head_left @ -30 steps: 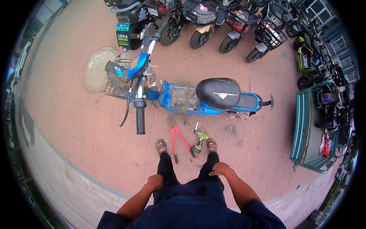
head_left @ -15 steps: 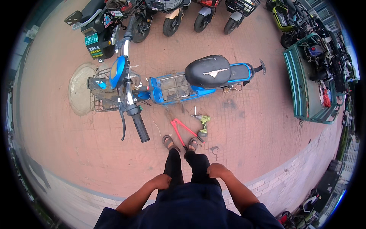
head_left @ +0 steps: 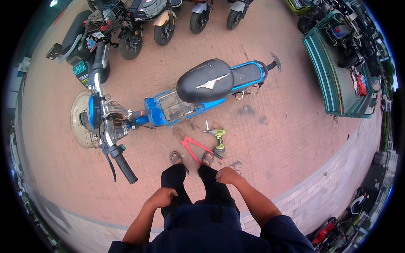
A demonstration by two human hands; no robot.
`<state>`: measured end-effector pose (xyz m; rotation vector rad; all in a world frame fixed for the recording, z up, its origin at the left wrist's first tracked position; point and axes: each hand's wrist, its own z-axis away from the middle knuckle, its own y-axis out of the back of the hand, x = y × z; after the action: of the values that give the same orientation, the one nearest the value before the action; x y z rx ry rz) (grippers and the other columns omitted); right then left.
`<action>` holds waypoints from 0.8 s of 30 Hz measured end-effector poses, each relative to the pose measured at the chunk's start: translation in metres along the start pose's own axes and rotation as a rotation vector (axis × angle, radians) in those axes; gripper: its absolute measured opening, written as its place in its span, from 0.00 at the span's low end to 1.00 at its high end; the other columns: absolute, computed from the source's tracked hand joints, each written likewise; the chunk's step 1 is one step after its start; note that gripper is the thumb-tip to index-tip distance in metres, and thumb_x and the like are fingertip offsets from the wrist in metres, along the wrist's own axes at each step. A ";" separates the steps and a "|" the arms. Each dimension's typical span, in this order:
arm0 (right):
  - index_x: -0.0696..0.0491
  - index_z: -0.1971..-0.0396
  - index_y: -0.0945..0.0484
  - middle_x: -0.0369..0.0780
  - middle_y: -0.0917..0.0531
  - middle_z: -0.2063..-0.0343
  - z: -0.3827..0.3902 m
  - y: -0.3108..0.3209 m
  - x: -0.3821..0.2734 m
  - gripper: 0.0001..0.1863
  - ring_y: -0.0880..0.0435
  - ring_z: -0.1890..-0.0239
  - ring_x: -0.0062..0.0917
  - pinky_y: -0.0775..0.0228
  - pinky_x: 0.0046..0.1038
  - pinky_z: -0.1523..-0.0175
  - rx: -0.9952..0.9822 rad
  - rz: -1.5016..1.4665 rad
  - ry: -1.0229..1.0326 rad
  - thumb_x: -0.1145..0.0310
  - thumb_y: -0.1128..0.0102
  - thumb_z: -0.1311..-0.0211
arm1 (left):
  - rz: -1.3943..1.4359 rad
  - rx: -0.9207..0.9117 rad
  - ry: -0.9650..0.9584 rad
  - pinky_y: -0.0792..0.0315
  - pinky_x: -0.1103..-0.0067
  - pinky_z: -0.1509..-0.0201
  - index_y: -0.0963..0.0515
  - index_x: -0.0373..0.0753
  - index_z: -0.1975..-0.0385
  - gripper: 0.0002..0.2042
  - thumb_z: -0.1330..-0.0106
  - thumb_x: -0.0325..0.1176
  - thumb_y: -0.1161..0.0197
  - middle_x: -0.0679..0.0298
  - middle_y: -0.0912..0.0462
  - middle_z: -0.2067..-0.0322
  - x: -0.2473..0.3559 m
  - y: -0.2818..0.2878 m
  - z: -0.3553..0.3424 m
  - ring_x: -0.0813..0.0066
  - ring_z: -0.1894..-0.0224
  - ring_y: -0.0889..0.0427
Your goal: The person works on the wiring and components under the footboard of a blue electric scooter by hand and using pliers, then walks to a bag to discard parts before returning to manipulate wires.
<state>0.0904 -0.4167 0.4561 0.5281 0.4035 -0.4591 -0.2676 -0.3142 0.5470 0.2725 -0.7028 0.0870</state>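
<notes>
My left hand is at my left thigh, its fingers curled closed on the dark trouser leg. Against the other thigh, my right hand pinches the cloth of the right trouser leg. On the paving just past my sandals lies a pair of red-handled bolt cutters, handles spread toward my feet. A green cordless impact driver lies to their right, with a small silver tool at its nose. Beyond them stands a blue electric scooter with a torn black seat, handlebar to the left.
Several parked scooters line the far side. A green cargo tricycle bed stands at the far right. A round manhole cover lies under the scooter's front basket. A pale paved strip runs behind me on the right.
My view has shifted and tilted, so the scooter appears farther left and turned. My knees are more bent, and both hands are a little higher in view, still at my thighs.
</notes>
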 end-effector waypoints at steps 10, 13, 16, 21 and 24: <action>0.50 0.52 0.16 0.49 0.14 0.52 -0.287 -0.080 0.192 0.20 0.15 0.47 0.41 0.22 0.41 0.42 0.404 -0.316 -0.538 0.58 0.35 0.43 | -0.101 0.449 0.073 0.20 0.67 0.57 0.16 0.39 0.61 0.08 0.39 0.28 0.35 0.53 0.14 0.64 -0.069 0.028 -0.201 0.54 0.61 0.14; 0.57 0.51 0.21 0.52 0.14 0.55 -0.349 -0.110 0.238 0.24 0.14 0.49 0.43 0.21 0.41 0.44 0.442 -0.224 -0.573 0.56 0.34 0.40 | -0.029 0.572 0.072 0.20 0.68 0.59 0.17 0.37 0.61 0.08 0.40 0.25 0.35 0.52 0.14 0.64 -0.115 0.042 -0.265 0.52 0.62 0.14; 0.60 0.47 0.28 0.52 0.17 0.53 -0.393 -0.137 0.272 0.34 0.16 0.49 0.45 0.23 0.41 0.43 0.507 -0.137 -0.549 0.51 0.28 0.43 | -0.107 0.697 0.028 0.21 0.69 0.60 0.17 0.36 0.61 0.08 0.40 0.23 0.36 0.52 0.15 0.62 -0.166 0.060 -0.326 0.54 0.62 0.14; 0.62 0.40 0.34 0.55 0.21 0.49 -0.444 -0.198 0.329 0.43 0.20 0.44 0.48 0.27 0.40 0.38 0.614 -0.180 -0.539 0.52 0.24 0.47 | -0.382 0.804 -0.044 0.21 0.66 0.56 0.19 0.36 0.55 0.14 0.41 0.23 0.34 0.51 0.16 0.58 -0.224 0.096 -0.438 0.54 0.58 0.14; 0.63 0.37 0.36 0.54 0.20 0.49 -0.467 -0.218 0.347 0.47 0.20 0.44 0.49 0.26 0.40 0.38 0.685 -0.210 -0.457 0.52 0.23 0.49 | -0.573 0.889 -0.148 0.22 0.62 0.51 0.20 0.36 0.51 0.17 0.42 0.25 0.32 0.51 0.16 0.55 -0.235 0.117 -0.491 0.51 0.54 0.16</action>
<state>0.1493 -0.4297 -0.1623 1.0185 -0.1580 -0.9090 -0.1584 -0.0633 0.0620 1.3309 -0.6747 -0.1790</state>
